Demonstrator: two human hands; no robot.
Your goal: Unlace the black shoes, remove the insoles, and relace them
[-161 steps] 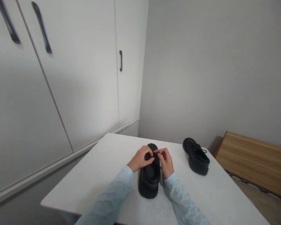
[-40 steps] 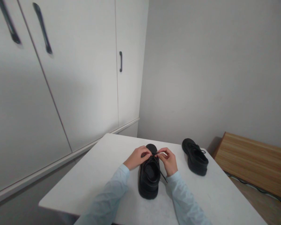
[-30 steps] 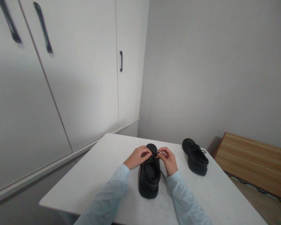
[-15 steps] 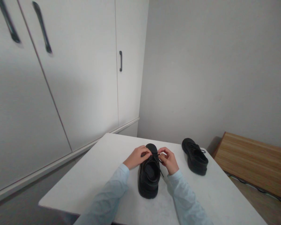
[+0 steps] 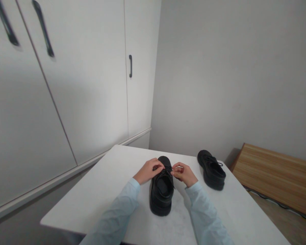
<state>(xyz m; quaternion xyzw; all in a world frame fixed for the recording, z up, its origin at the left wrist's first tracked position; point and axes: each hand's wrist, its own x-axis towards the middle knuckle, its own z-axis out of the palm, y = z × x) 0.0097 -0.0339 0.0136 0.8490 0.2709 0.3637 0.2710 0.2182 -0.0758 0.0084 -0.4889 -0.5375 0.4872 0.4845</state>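
Note:
A black lace-up shoe [image 5: 161, 204] rests upright on the white table, its toe pointing away from me. Over its lacing, from the left side, my left hand [image 5: 151, 169] pinches the black shoelace [image 5: 169, 169] between thumb and fingers. On the right side of the lacing, my right hand [image 5: 183, 173] is closed in a pinch on the same lace. One lace end hangs down along the shoe's right side. The fine crossing of the lace between my fingertips is too small to make out.
The matching black shoe [image 5: 212, 170] stands near the right edge of the white table [image 5: 104, 204]. White cabinets [image 5: 91, 85] with dark handles line the left. Beyond the table on the right lies a wood-grain board [image 5: 275, 180], with a cable along its lower edge.
My right hand has turned slightly and its wrist has shifted a little to the right. The dangling lace end lies closer to the shoe. My left hand stays at the lacing.

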